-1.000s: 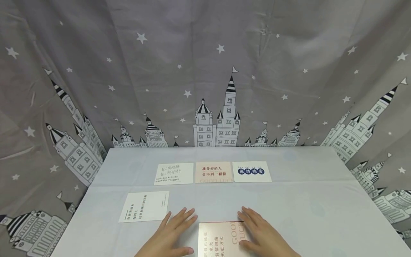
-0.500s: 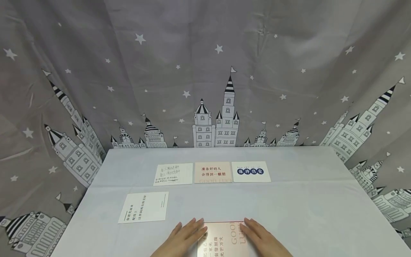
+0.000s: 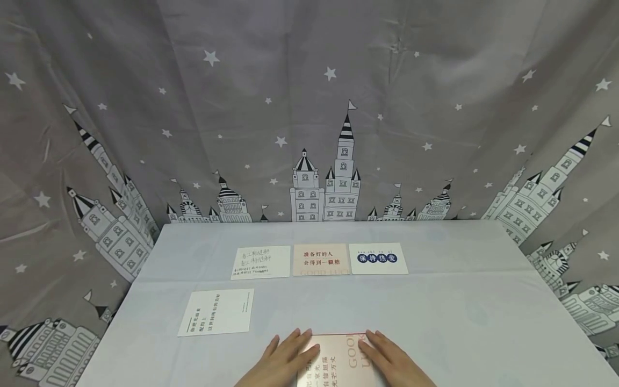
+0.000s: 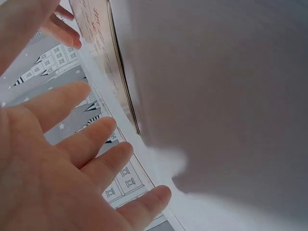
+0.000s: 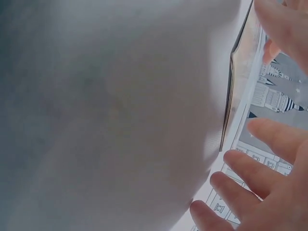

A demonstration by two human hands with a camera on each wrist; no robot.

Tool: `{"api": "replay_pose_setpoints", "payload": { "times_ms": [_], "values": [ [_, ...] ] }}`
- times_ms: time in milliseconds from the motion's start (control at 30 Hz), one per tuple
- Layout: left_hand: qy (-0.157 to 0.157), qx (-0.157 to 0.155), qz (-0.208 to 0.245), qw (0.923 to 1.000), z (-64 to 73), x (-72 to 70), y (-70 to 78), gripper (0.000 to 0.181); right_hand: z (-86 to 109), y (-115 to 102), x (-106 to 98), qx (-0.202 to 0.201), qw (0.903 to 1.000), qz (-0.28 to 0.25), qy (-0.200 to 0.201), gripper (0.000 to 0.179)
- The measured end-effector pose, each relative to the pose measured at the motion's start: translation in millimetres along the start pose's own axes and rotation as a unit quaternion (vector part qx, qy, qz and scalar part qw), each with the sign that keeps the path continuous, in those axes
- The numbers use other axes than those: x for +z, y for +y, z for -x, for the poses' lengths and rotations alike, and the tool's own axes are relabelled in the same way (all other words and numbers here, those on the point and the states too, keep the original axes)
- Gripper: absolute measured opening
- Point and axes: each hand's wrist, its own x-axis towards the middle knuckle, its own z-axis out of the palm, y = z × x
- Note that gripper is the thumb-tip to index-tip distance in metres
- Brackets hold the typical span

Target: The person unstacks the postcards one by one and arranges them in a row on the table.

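A thin stack of pinkish postcards [image 3: 338, 359], the top one printed with red characters and large "GOOD LUCK" lettering, lies at the table's front edge. My left hand [image 3: 280, 361] is at its left side, fingertips overlapping the margin in the head view. At the right side is my right hand [image 3: 394, 361], fingers reaching over the top right corner. Both wrist views show extended, spread fingers beside the postcards [image 4: 113, 62], whose layered edges [image 5: 227, 103] are visible. The stack's near end falls outside the head view.
Three postcards lie in a row farther back: a handwritten one [image 3: 261, 262], a pink one [image 3: 321, 260] and one with blue circles [image 3: 379, 258]. Another white postcard [image 3: 216, 312] lies front left. A grey castle-print curtain [image 3: 309, 107] hangs behind the white table [image 3: 464, 301].
My left hand has moved right, from beside the stack to its left margin. My right hand has shifted slightly, its thumb no longer showing on top. The stack and other postcards stay put.
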Motion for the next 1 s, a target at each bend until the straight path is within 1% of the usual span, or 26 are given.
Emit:
{"api": "replay_pose_setpoints", "payload": {
  "times_ms": [167, 267, 467, 633, 700, 767, 833, 900, 967, 1000],
  "values": [
    [-0.009, -0.004, 0.011, 0.9999, -1.4, 3.2, 1.0, 0.077, -0.8, -0.5, 2.5, 0.006, 0.9997, -0.02, -0.007, 0.089],
    [-0.018, -0.002, -0.002, 0.9998, -2.9, 5.2, 0.2, 0.076, -1.7, 0.2, 4.0, -0.002, 0.9998, -0.02, -0.002, 0.086],
    [-0.009, 0.012, -0.024, 0.9996, -4.5, 5.5, -0.8, 0.076, -2.7, 1.9, 5.8, -0.018, 0.9996, -0.014, 0.013, 0.086],
    [0.005, 0.017, -0.03, 0.9994, -6.3, 6.7, -1.0, 0.079, -3.8, 0.4, 4.1, -0.027, 0.9993, -0.013, 0.024, 0.086],
    [0.008, 0.018, -0.034, 0.9992, -6.5, 6.9, -0.9, 0.08, -5.0, -1.7, 1.6, -0.02, 0.9996, -0.014, 0.015, 0.086],
    [0.007, 0.017, -0.034, 0.9993, -6.7, 6.5, -0.6, 0.081, -6.6, -4.7, -1.9, -0.003, 0.9997, -0.023, -0.005, 0.087],
    [0.004, 0.014, -0.03, 0.9994, -6.8, 5.7, -0.1, 0.082, -8.5, -7.6, -5.5, 0.021, 0.998, -0.047, -0.038, 0.088],
    [-0.001, 0.009, -0.021, 0.9997, -7.0, 4.5, 0.5, 0.083, -10.0, -9.7, -8.4, 0.043, 0.994, -0.075, -0.067, 0.087],
    [-0.003, 0.009, -0.015, 0.9998, -7.2, 3.3, 0.8, 0.083, -10.4, -10.1, -9.6, 0.047, 0.9918, -0.091, -0.076, 0.085],
    [-0.003, 0.011, -0.017, 0.9998, -7.4, 2.8, 0.8, 0.083, -10.1, -9.4, -9.3, 0.04, 0.9922, -0.092, -0.074, 0.085]
  ]
}}
